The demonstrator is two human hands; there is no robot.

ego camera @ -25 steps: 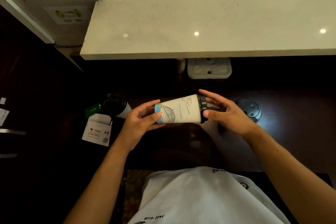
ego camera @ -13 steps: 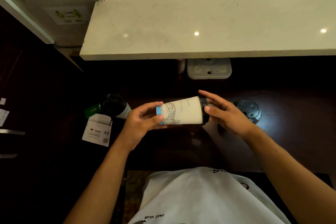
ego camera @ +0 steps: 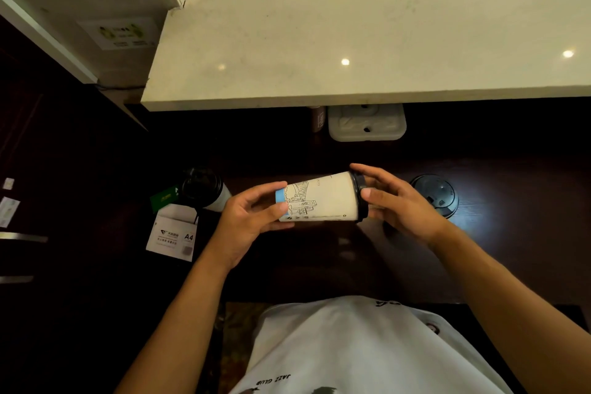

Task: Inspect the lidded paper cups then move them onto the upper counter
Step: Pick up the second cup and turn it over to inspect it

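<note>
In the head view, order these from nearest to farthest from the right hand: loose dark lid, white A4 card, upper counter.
1. Loose dark lid, just right of the right hand.
2. White A4 card, far left on the dark desk.
3. Upper counter, above and behind.

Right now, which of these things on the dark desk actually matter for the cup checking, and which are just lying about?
Part of the job:
- white lidded paper cup with line drawing, held sideways by left hand and right hand
- second paper cup with black lid, standing on the desk
- pale stone upper counter

Just lying about:
- white A4 card
- green tag
- round desk grommet
- white moulded tray
</note>
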